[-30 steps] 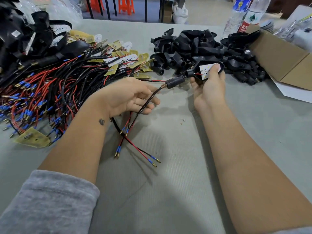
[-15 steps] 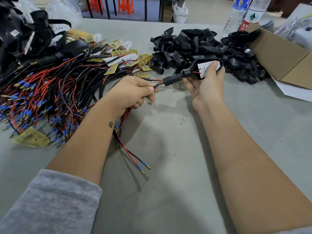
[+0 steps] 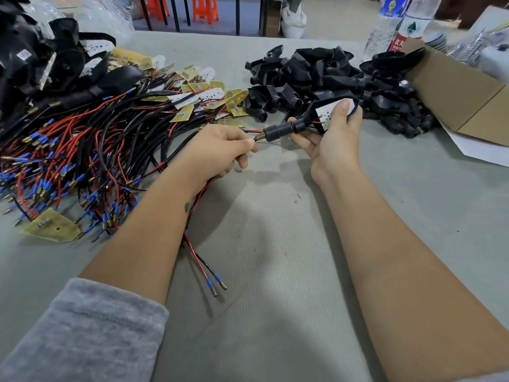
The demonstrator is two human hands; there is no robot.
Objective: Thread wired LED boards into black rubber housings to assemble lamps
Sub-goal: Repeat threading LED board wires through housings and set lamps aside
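My right hand [image 3: 333,142] grips a black rubber housing [image 3: 311,117], thumb pressed on the white LED board [image 3: 329,113] seated in its mouth. A ribbed stem with a brass threaded tip [image 3: 275,131] sticks out leftward. My left hand [image 3: 220,153] pinches the red and black wires [image 3: 202,260] right at that tip; they trail under my wrist and end in blue-sleeved brass terminals near the table's front. A heap of empty black housings [image 3: 325,75] lies behind my right hand. Wired LED boards [image 3: 91,150] are piled at the left.
An open cardboard box [image 3: 465,97] sits at the right on white paper. Two plastic bottles [image 3: 396,26] stand behind the housing heap. Finished black lamps [image 3: 35,64] are stacked at the far left. The grey felt tabletop [image 3: 275,271] stretches bare between my forearms.
My left hand slid up the wires, closed on them and now pinches them at the stem's tip. The wire ends were drawn back towards me. The right hand kept its hold.
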